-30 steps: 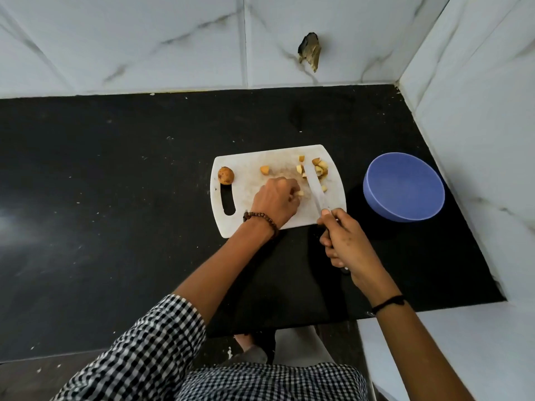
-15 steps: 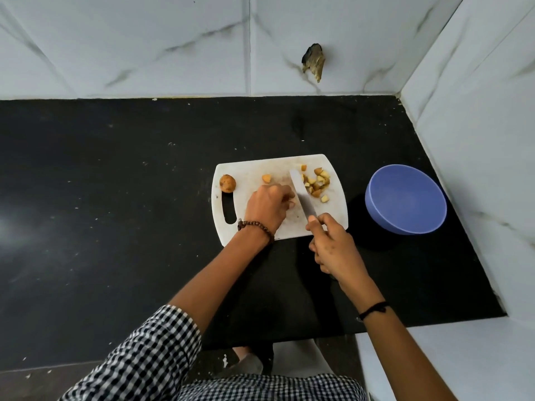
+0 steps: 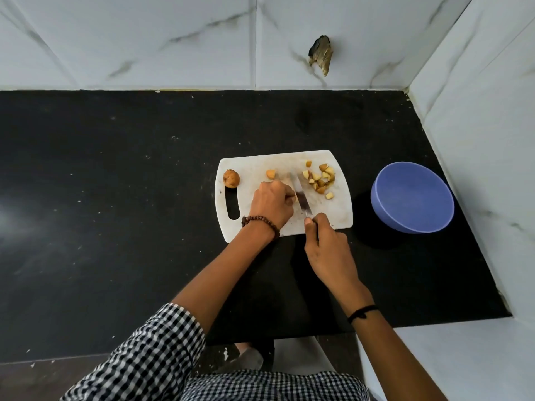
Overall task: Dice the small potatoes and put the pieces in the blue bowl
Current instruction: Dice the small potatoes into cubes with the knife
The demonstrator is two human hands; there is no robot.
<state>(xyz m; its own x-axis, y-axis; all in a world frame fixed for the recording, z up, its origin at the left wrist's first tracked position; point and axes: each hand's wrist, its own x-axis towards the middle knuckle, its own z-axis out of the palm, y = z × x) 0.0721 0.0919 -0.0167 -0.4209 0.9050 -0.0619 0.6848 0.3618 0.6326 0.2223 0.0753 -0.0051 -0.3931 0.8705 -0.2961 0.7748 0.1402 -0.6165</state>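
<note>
A white cutting board (image 3: 254,166) lies on the black counter. One whole small potato (image 3: 231,178) sits at its left end above the handle slot. A single cut chunk (image 3: 271,174) lies mid-board, and a pile of diced potato pieces (image 3: 320,178) rests at the right. My left hand (image 3: 272,204) presses down on a potato piece that its fingers mostly hide. My right hand (image 3: 327,247) grips the handle of a knife (image 3: 301,198), whose blade stands right beside my left fingertips. The blue bowl (image 3: 412,198) sits to the right of the board, with nothing visible inside.
Marble-tiled walls close the counter at the back and right (image 3: 477,140). A broken hole (image 3: 320,55) marks the back wall. The counter's front edge (image 3: 115,355) runs close to my body, with a white ledge (image 3: 463,357) at the lower right.
The knife has shifted left from the diced pile to sit against my left fingertips. My right hand has drawn closer to my left hand. The diced pieces look more gathered at the board's right.
</note>
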